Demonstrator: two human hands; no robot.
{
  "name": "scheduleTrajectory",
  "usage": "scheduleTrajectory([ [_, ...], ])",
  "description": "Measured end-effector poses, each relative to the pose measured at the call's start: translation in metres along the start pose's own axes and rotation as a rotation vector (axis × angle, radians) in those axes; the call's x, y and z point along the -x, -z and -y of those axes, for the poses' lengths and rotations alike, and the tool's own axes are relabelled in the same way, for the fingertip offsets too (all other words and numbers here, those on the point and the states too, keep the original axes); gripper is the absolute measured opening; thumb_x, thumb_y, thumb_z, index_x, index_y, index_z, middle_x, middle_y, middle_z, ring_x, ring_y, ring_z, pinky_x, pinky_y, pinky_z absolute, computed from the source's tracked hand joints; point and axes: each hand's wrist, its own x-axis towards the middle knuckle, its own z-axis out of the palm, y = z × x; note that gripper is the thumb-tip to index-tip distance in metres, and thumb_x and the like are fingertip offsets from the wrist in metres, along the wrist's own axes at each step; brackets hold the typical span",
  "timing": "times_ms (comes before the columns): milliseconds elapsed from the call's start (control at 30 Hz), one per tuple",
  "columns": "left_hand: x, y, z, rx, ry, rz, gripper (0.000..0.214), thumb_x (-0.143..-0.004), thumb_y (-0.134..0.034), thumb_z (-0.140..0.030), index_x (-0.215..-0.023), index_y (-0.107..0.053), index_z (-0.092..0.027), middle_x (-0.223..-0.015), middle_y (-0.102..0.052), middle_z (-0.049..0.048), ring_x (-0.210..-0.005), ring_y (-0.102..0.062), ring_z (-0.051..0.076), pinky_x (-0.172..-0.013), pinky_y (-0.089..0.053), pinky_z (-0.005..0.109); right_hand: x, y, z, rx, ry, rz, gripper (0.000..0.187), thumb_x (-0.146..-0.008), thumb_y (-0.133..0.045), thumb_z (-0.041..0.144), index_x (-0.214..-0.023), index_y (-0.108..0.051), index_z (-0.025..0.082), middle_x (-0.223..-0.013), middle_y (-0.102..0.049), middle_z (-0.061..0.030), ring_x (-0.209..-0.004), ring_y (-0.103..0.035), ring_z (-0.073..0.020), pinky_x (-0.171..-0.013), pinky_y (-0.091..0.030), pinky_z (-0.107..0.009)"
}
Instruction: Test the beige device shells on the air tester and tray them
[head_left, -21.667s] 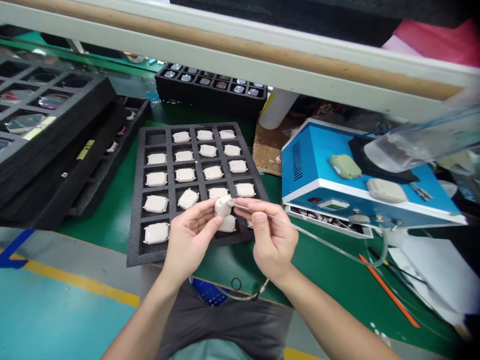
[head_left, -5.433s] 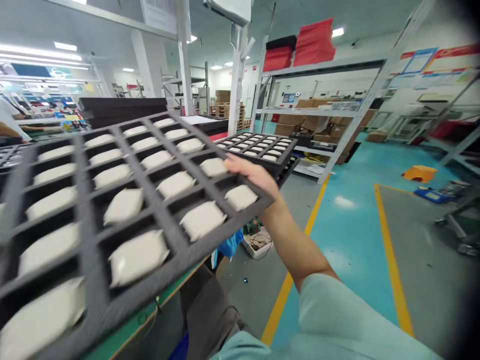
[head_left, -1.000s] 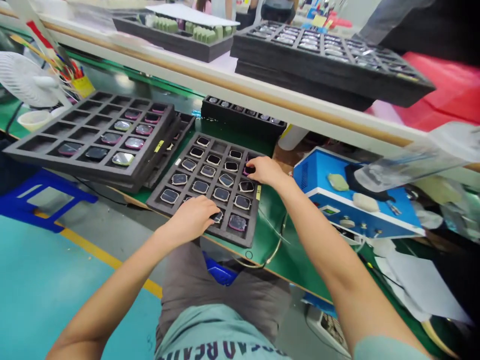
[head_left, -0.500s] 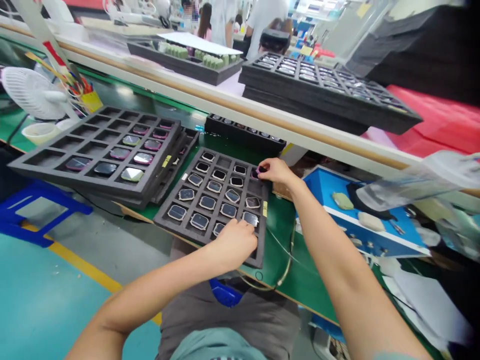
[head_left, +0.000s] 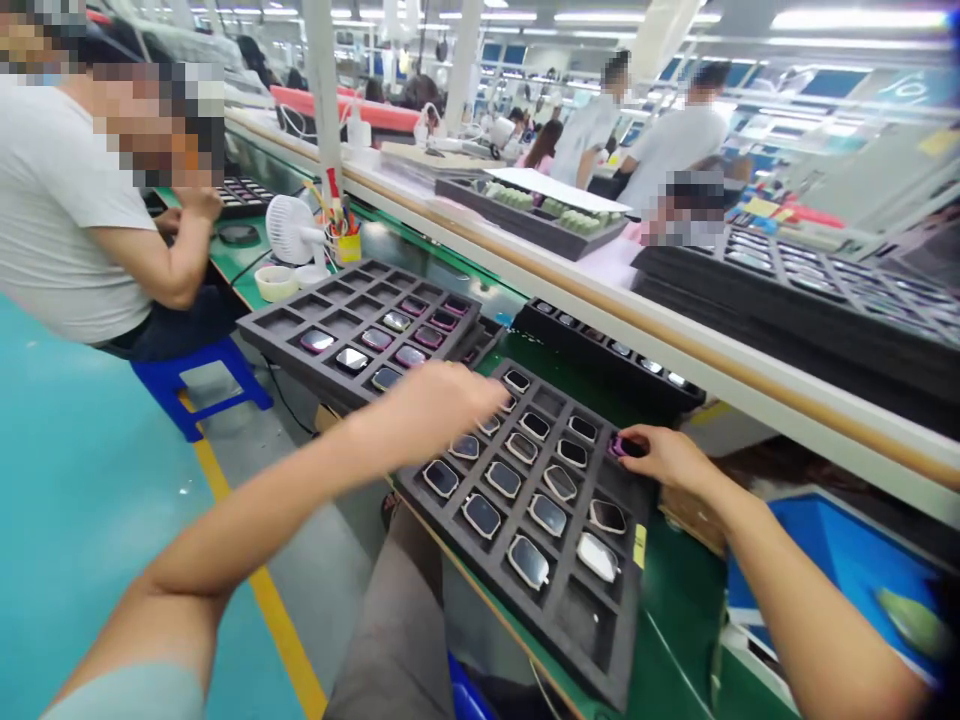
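My right hand point(head_left: 664, 458) pinches a purple-framed watch case point(head_left: 621, 446) at the far right edge of the near foam tray point(head_left: 592, 650). That black tray has rows of square pockets, many holding silver-framed watch cases point(head_left: 547, 514); one pocket at its near right corner has no case. Blurred by motion, my left hand point(head_left: 461, 402) hovers over the left side of this tray, near the second foam tray point(head_left: 277, 325). Its fingers are smeared, so their grip is unclear. The second tray holds several watch cases, some purple-framed point(head_left: 411, 357).
A shelf edge point(head_left: 525, 270) runs across above the bench, with more trays on it. To the right stands a blue box point(head_left: 832, 560). A small white fan point(head_left: 291, 230) and a pen cup point(head_left: 348, 246) are at the back left. A co-worker point(head_left: 67, 210) sits at the left.
My left hand has moved from the near tray's front right corner leftward, toward the second tray. The right hand stays at the purple-framed case. The view has turned left, bringing in the seated co-worker.
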Motion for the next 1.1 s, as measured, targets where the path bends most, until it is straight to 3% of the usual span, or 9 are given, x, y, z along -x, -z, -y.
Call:
scheduleTrajectory([
  [100, 0.017, 0.046, 0.112, -0.15, 0.453, -0.046, 0.027, -0.095, -0.059, -0.02, -0.111, -0.08, -0.023, -0.102, -0.082, 0.0087, -0.103, -0.075, 0.031, -0.097, -0.05, 0.043, 0.005, 0.003, -0.002, -0.015, -0.032, -0.07, 0.028, -0.059, -0.078, 0.038, -0.084, -0.079, 0.026, -0.085, -0.084, -0.0107, -0.089, -0.08, -0.0386, -0.075, -0.062, -0.045],
  [167, 0.039, 0.062, 0.164, -0.161, 0.572, -0.069, 0.025, -0.091, -0.064, -0.025, -0.108, -0.082, -0.023, -0.103, -0.083, 0.0088, -0.107, -0.075, 0.034, -0.101, -0.049, 0.046, 0.009, 0.003, 0.005, -0.055, -0.053, -0.136, 0.036, -0.061, -0.077, 0.047, -0.089, -0.079, 0.024, -0.088, -0.084, -0.0129, -0.094, -0.08, -0.0411, -0.08, -0.062, -0.05],
  [300, 0.078, 0.059, 0.206, -0.069, 0.575, -0.091, 0.021, -0.084, -0.069, -0.028, -0.097, -0.085, -0.027, -0.11, -0.084, 0.0056, -0.107, -0.076, 0.032, -0.103, -0.051, 0.043, 0.005, -0.002, 0.063, -0.329, 0.009, -0.193, 0.048, -0.062, -0.079, 0.058, -0.096, -0.08, 0.023, -0.093, -0.084, -0.0105, -0.092, -0.079, -0.0364, -0.091, -0.061, -0.051],
  [400, 0.087, 0.049, 0.214, 0.034, 0.534, -0.126, 0.022, -0.082, -0.068, -0.032, -0.096, -0.086, -0.03, -0.114, -0.084, 0.002, -0.111, -0.075, 0.03, -0.106, -0.052, 0.04, -0.03, -0.004, 0.147, -0.409, 0.197, -0.158, 0.05, -0.067, -0.081, 0.054, -0.106, -0.08, 0.024, -0.099, -0.083, -0.008, -0.089, -0.077, -0.0309, -0.09, -0.06, -0.046],
  [500, 0.086, 0.043, 0.22, 0.049, 0.516, -0.052, 0.027, -0.084, -0.064, -0.034, -0.101, -0.086, -0.03, -0.117, -0.083, 0.0014, -0.117, -0.074, 0.029, -0.107, -0.052, 0.039, -0.095, -0.009, 0.243, -0.265, 0.388, -0.117, 0.034, -0.077, -0.075, 0.042, -0.102, -0.08, 0.02, -0.091, -0.08, -0.0058, -0.085, -0.073, -0.0259, -0.082, -0.058, -0.038],
  [633, 0.092, 0.039, 0.216, 0.051, 0.517, 0.049, 0.033, -0.092, -0.061, -0.042, -0.114, -0.082, -0.028, -0.131, -0.079, 0.0036, -0.133, -0.067, 0.029, -0.119, -0.042, 0.043, -0.183, -0.032, 0.335, -0.136, 0.377, -0.128, 0.017, -0.079, -0.072, 0.027, -0.09, -0.078, 0.015, -0.086, -0.077, -0.0082, -0.087, -0.071, -0.0253, -0.081, -0.055, -0.034],
  [733, 0.103, 0.034, 0.205, 0.048, 0.503, -0.011, 0.039, -0.096, -0.059, -0.049, -0.123, -0.078, -0.027, -0.141, -0.073, 0.0063, -0.143, -0.059, 0.03, -0.126, -0.03, 0.052, -0.224, -0.052, 0.36, -0.09, 0.366, -0.104, 0.014, -0.074, -0.079, 0.025, -0.085, -0.076, 0.017, -0.084, -0.077, -0.0096, -0.088, -0.071, -0.0269, -0.082, -0.057, -0.036],
  [867, 0.11, 0.031, 0.189, -0.007, 0.51, -0.11, 0.045, -0.099, -0.052, -0.051, -0.123, -0.079, -0.024, -0.141, -0.073, 0.0091, -0.136, -0.064, 0.032, -0.122, -0.036, 0.053, -0.245, -0.059, 0.36, -0.044, 0.378, -0.054, 0.02, -0.065, -0.087, 0.017, -0.079, -0.074, 0.017, -0.079, -0.073, -0.0083, -0.09, -0.07, -0.0289, -0.088, -0.056, -0.041],
  [1100, 0.135, 0.019, 0.135, -0.153, 0.344, -0.333, 0.043, -0.1, -0.059, -0.052, -0.124, -0.077, -0.022, -0.138, -0.074, 0.0131, -0.134, -0.066, 0.035, -0.12, -0.037, 0.056, -0.219, -0.056, 0.4, -0.159, 0.585, 0.011, 0.031, -0.083, -0.08, 0.042, -0.086, -0.073, 0.011, -0.075, -0.064, -0.0023, -0.081, -0.063, -0.0195, -0.079, -0.05, -0.032],
])
